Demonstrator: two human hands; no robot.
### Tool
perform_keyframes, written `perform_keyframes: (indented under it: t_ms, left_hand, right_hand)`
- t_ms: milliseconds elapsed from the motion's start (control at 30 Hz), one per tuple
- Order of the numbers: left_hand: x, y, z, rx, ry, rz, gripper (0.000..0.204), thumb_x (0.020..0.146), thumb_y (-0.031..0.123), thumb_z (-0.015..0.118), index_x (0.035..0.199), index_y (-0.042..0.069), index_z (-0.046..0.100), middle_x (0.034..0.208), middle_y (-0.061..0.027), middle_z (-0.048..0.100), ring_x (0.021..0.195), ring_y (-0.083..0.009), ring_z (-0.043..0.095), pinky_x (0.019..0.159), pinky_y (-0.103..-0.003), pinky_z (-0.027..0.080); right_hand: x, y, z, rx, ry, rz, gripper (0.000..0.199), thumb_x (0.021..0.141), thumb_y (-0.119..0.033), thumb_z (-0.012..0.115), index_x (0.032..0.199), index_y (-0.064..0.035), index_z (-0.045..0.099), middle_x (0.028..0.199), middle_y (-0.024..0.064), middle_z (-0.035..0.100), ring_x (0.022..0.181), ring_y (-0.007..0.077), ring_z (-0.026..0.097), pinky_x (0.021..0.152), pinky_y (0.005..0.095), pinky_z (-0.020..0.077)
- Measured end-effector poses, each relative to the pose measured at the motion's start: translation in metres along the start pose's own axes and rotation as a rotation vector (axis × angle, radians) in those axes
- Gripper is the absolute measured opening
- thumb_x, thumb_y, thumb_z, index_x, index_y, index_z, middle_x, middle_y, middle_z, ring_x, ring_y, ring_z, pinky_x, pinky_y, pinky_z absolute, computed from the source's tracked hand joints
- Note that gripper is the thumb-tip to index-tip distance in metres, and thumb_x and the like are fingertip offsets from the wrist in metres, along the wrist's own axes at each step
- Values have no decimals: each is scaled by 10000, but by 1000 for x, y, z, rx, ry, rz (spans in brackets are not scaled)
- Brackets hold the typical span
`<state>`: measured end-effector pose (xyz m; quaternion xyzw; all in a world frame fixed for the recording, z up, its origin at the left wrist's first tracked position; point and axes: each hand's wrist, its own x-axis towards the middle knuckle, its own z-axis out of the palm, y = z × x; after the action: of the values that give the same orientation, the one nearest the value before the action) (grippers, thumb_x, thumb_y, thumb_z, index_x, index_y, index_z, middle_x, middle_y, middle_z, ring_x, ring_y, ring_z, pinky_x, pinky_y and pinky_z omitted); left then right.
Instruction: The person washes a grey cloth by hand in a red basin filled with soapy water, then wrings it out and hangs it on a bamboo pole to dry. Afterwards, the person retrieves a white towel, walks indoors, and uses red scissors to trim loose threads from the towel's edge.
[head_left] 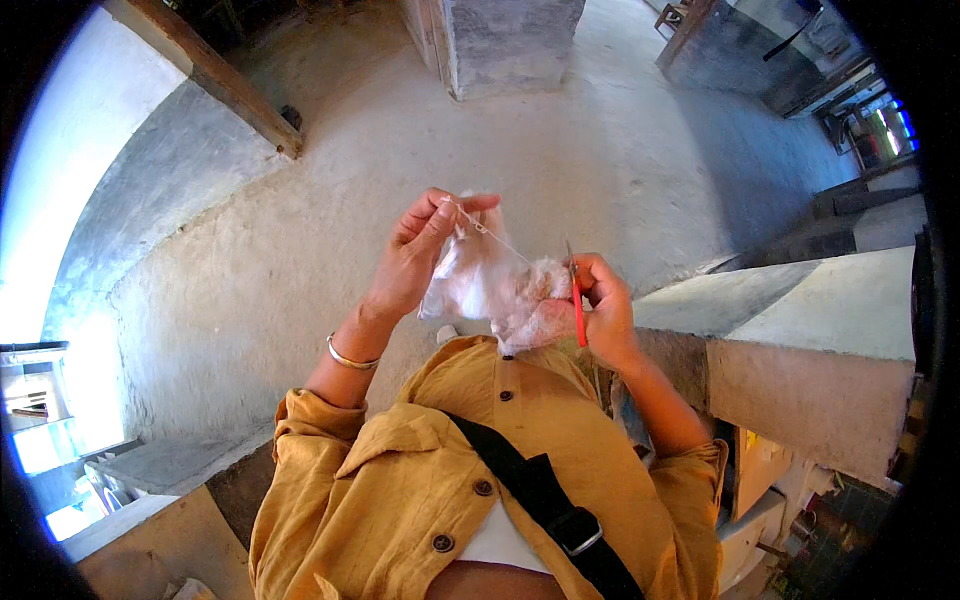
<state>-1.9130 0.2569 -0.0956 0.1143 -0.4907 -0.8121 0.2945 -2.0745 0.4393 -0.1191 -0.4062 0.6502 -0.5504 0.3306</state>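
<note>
White, filmy material: a crumpled bundle (465, 287) is hanging between the two hands, just in front of the wearer's body. Clock below is centring on it, 12 pointing away from the wearer. A thin thread (500, 241) is running from its upper right part toward 11 o'clock, looking slightly kinked.

Left hand (425, 240), at 10 o'clock, is pinching the thread between thumb and forefinger; the bundle is lying toward 4 o'clock from it. Right hand (606, 308), at 3 o'clock, is gripping red-handled scissors (580, 318), tips pointing to 12; the bundle is lying at 9 o'clock from it, right beside the blades. Whether these fingers are also pinching its edge: cannot tell.

Risks (judgement): blades are sitting so close that a careless closing could be nicking the film; a hard pull could be snapping or knotting the thread; a slackening right side could be letting the bundle swing.

Farther out: a mustard shirt (480, 430) is filling 6 o'clock, a pale ledge (810, 310) is standing at 3, a grey pillar (515, 45) at 12, concrete floor (340, 190) spreading beneath.
</note>
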Motion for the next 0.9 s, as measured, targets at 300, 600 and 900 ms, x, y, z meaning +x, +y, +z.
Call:
perform_keyframes:
  t_ms: [300, 600, 900]
  left_hand:
    - [-20, 22, -33, 3, 181, 19, 199, 947, 281, 427, 859, 129, 521, 1213, -146, 545, 1251, -278, 395, 996, -499, 321]
    - [-74, -31, -227, 1037, 563, -299, 283, 873, 299, 570, 1020, 58, 553, 1190, -180, 556, 1168, -278, 485, 973, -431, 378]
    - [-61, -92, -216, 1519, 156, -68, 597, 794, 188, 671, 1313, 57, 407, 1282, -151, 492, 1183, -283, 469, 991, -362, 377]
  right_hand:
    - [15, 9, -33, 260, 299, 267, 247, 792, -53, 642, 1019, -46, 546, 808, 0, 607, 660, 68, 551, 586, 205, 445]
    - [22, -2, -80, 531, 424, 18, 253, 781, -37, 607, 1028, -14, 556, 934, 49, 608, 833, 126, 580, 756, 244, 460]
    - [20, -27, -85, 567, 329, -31, 356, 806, -126, 555, 1131, 12, 503, 1055, 98, 586, 976, 187, 564, 850, 321, 451]
